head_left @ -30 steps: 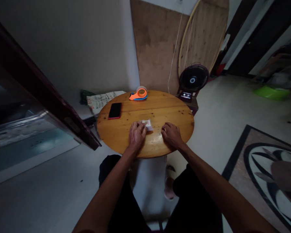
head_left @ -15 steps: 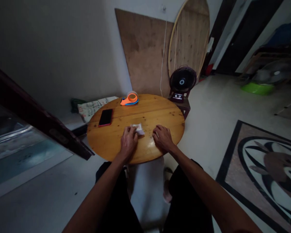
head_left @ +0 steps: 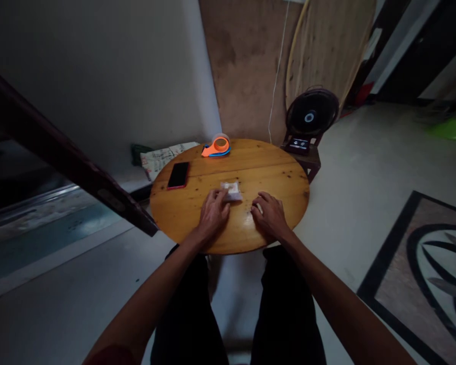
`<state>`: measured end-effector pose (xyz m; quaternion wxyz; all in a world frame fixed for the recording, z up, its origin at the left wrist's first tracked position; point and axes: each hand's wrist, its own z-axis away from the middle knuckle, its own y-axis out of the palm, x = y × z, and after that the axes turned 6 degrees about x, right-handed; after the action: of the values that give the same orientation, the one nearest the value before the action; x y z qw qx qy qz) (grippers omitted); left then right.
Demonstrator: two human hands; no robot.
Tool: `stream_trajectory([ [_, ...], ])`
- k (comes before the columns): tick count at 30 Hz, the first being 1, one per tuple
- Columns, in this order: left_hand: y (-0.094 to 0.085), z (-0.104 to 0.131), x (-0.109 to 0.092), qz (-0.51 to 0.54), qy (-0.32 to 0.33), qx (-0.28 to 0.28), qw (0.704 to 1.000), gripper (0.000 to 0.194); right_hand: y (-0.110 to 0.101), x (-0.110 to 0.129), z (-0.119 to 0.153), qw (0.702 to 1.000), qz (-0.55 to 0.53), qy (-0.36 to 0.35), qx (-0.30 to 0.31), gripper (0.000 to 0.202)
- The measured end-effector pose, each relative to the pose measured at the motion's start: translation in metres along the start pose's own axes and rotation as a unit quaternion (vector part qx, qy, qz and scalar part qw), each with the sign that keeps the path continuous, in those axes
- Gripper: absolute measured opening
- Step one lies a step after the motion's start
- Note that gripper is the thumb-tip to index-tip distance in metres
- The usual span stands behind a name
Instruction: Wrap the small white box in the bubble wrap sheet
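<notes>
On a wooden table (head_left: 251, 165), the left hand (head_left: 215, 209), half-curled, touches the left edge of a small packet (head_left: 233, 191) lying ahead and rightward; whether it pinches, I cannot tell. The right hand (head_left: 270, 214), loosely open, sits farther from it. Beyond lie a phone (head_left: 178, 175) and tape dispenser (head_left: 212, 150).

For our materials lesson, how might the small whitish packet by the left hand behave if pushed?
The packet is probably light, being smaller than the left hand. Its uneven, film-like edges suggest a floppy wrapper. Lying flat on the table, it would likely slide, not roll.
</notes>
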<state>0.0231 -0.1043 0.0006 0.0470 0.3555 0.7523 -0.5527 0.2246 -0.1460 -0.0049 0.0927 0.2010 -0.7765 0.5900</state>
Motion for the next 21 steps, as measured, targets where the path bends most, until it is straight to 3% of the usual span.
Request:
stream_trajectory([
  [5, -0.017, 0.028, 0.018, 0.055, -0.02, -0.026, 0.998, 0.046, -0.002, 0.0, -0.001, 1.0, -0.013, 0.003, 0.003, 0.019],
  [9, -0.022, 0.025, 0.033, 0.161, -0.079, -0.057, 0.982, 0.034, -0.005, 0.007, -0.001, 1.0, 0.025, -0.018, 0.003, 0.019],
  [15, -0.022, -0.025, 0.034, 0.422, -0.195, -0.065, 0.883, 0.023, -0.003, 0.009, 0.001, 0.996, 0.044, -0.069, -0.022, 0.023],
  [21, -0.012, -0.082, 0.038, 0.457, -0.224, -0.104, 0.855, 0.016, -0.006, -0.008, -0.013, 0.992, -0.114, -0.056, -0.021, 0.018],
])
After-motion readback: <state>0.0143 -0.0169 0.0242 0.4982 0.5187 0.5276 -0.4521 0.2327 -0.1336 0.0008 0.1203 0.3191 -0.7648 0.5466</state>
